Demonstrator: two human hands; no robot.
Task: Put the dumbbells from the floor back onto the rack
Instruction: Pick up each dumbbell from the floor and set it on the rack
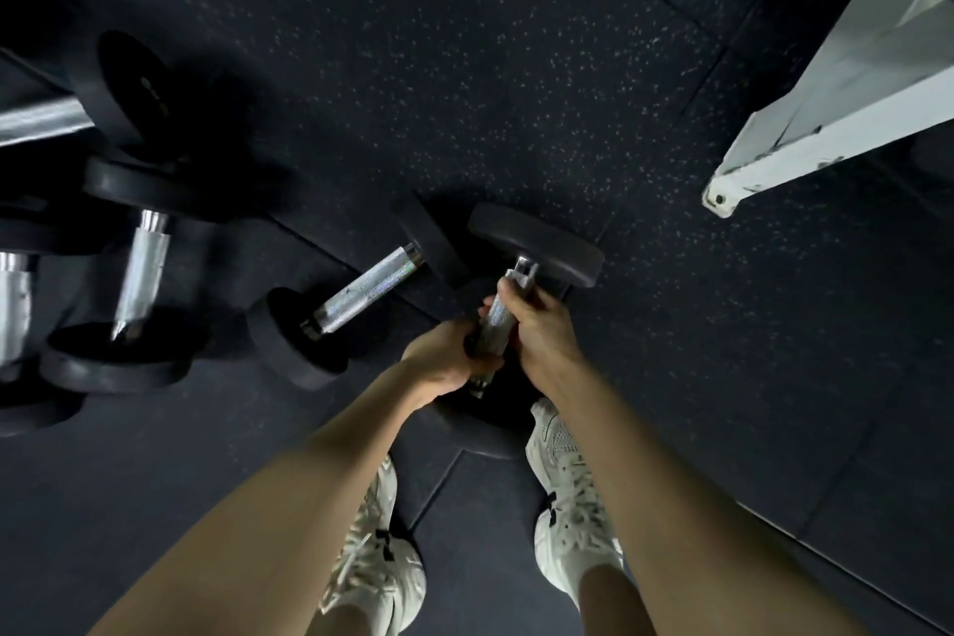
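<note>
A black dumbbell [537,243] with a knurled chrome handle lies on the dark rubber floor just in front of my feet. My left hand [444,362] is wrapped around the near part of its handle. Beside it, my right hand [537,325] grips the far part. The dumbbell's near head is mostly hidden under my hands. A second dumbbell [361,294] lies on the floor immediately to the left, its far head close to the held one. More dumbbells [139,274] sit together at the left edge.
A white metal frame foot [805,134] slants across the floor at the upper right. A chrome bar with a black plate [129,83] lies at the far left. My white shoes [568,506] stand right behind the held dumbbell.
</note>
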